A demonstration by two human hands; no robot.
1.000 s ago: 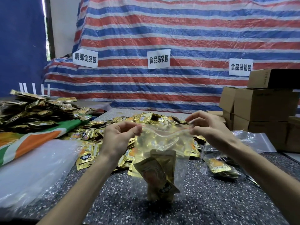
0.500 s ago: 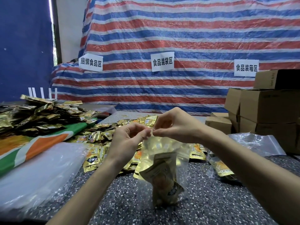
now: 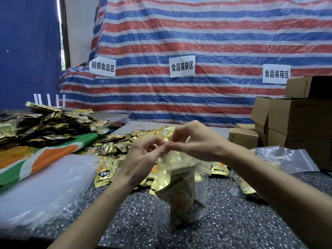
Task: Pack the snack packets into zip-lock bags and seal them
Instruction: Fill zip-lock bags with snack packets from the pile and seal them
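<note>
Slid my right hand [image 3: 195,141] over to my left hand [image 3: 143,155], so both now pinch one top corner of the bag [image 3: 181,178], upright just in front of the packet pile [image 3: 115,146], looks ready to zip shut.

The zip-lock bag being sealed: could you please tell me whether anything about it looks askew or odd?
The left hand and right hand pinch the zip-lock bag close together at its top edge, so the top's right end droops instead of lying straight. The snack packets inside lean. No tear or spill shows.
</note>
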